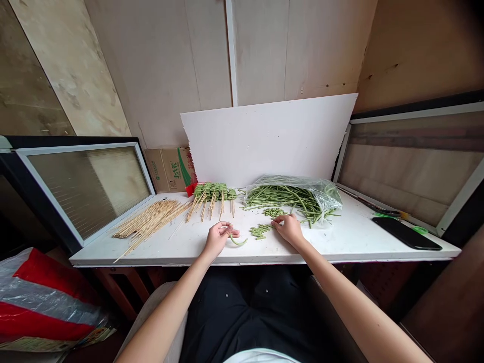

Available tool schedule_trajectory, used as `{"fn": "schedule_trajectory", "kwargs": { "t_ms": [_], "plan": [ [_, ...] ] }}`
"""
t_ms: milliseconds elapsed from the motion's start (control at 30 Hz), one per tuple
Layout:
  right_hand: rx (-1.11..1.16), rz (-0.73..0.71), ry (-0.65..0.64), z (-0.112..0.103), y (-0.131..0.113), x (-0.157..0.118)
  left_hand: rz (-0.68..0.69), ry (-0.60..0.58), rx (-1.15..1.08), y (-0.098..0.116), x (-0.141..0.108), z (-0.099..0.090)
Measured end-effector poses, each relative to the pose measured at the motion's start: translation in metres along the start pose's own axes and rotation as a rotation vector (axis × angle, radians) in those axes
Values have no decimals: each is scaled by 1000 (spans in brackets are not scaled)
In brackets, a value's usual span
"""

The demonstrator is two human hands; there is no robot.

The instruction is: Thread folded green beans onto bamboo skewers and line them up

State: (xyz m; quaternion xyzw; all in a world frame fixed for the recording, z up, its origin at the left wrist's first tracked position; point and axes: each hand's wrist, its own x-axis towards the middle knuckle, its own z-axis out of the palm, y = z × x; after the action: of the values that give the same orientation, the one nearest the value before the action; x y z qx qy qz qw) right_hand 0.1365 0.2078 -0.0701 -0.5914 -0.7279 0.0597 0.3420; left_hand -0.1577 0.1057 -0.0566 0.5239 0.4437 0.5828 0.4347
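My left hand (220,238) is closed on a short curved green bean (238,243) near the table's front edge. To the right, my right hand (288,228) has its fingers together beside a small group of cut bean pieces (259,231); what its fingertips hold, if anything, is too small to make out. Behind it lies a heap of tiny bean bits (275,212). A clear plastic bag (325,197) at the back holds many long green beans (282,195). Skewered bean pieces (215,191) are stacked at the back, their sticks pointing forward.
Loose bamboo skewers (151,222) spread over the left of the white table (170,252). A black phone (406,233), green tape (419,230) and scissors (385,212) lie at right. A cardboard box (172,169) and white board (268,141) stand behind; framed panels flank the table.
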Motion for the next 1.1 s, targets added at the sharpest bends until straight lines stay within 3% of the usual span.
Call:
{"fn": "schedule_trajectory", "kwargs": {
  "t_ms": [167, 400, 533, 700, 800, 967, 1100],
  "plan": [
    [85, -92, 15, -4, -13, 0, -1, -13, -34, 3, -2, 3],
    [431, -611, -108, -18, -83, -29, -9, -122, -35, 13, -9, 7],
    [451, -744, -103, -18, -110, -48, 14, -235, -41, 14, -11, 11],
    [394, -801, -126, -19, -116, -55, 43, -299, 10, 12, -13, 14],
    [415, -744, -165, -16, -114, -52, 36, -336, 34, 13, -14, 14],
    [546, -482, -58, -10, -101, -42, 106, -206, 139, 17, -14, 15],
    [590, -466, -69, -8, -97, -39, 186, -115, 207, 18, -13, 14]
  ]
}}
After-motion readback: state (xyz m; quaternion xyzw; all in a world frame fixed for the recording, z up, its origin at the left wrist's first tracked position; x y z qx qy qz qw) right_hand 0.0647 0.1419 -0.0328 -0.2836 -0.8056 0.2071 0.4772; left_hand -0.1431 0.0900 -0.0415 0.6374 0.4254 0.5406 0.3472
